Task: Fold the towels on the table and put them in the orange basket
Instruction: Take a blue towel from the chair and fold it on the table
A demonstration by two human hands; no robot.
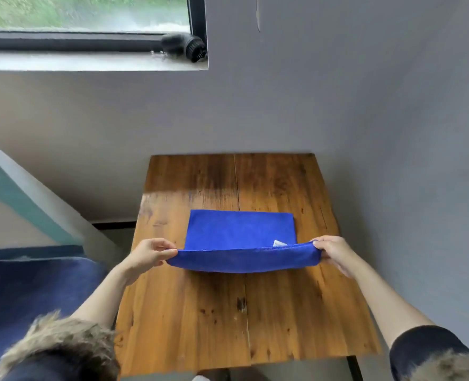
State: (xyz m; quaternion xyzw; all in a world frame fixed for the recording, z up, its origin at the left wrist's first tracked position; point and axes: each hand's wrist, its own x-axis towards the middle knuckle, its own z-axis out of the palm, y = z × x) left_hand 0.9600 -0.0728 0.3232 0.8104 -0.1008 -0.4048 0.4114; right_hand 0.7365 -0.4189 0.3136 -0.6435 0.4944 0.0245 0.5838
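Observation:
A blue towel (238,229) lies on the wooden table (238,312), its far part flat on the wood. Its near edge is lifted off the table and stretched between my hands. My left hand (150,253) pinches the near left corner. My right hand (333,250) pinches the near right corner. A small white label (278,243) shows just behind the raised edge on the right. No orange basket is in view.
The table stands against a grey wall (365,105). A dark blue seat (29,284) is to the left of the table. A window (84,12) with a black object (185,46) on its sill is high up at the left.

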